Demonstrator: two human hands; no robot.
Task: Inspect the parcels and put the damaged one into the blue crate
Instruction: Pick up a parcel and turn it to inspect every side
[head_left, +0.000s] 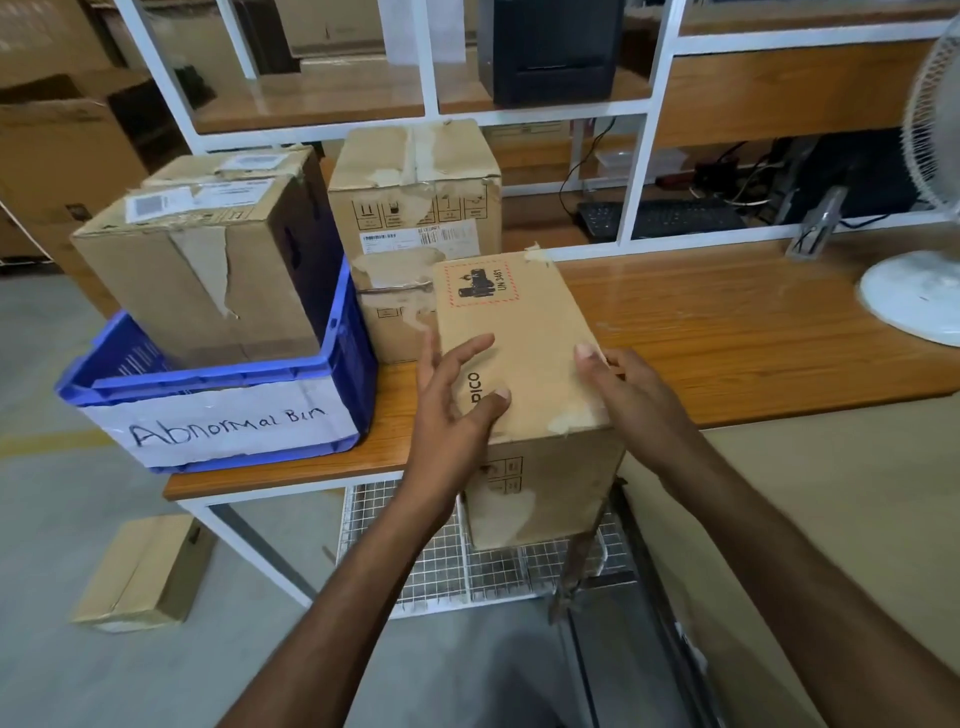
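Note:
I hold a tall cardboard parcel (524, 353) with a red-bordered UN 3481 label, raised over the table's front edge. My left hand (457, 400) grips its left side with the thumb across the top face. My right hand (623, 384) holds the right side, thumb on the top edge. The parcel's near corner shows torn paper. A blue crate (343, 364) labelled "Abnormal Bin" stands at the table's left end, and a large parcel with peeled tape (208, 270) sits in it. Behind the held parcel are two more scuffed parcels, a tall one (415, 192) and a low one (395, 306).
A wooden table (753, 338) carries a white fan (924, 291) at the right. White shelving (639, 171) rises behind with a keyboard (660, 218) and a black unit. A wire basket (441, 571) sits under the table. A small carton (140, 571) lies on the floor at left.

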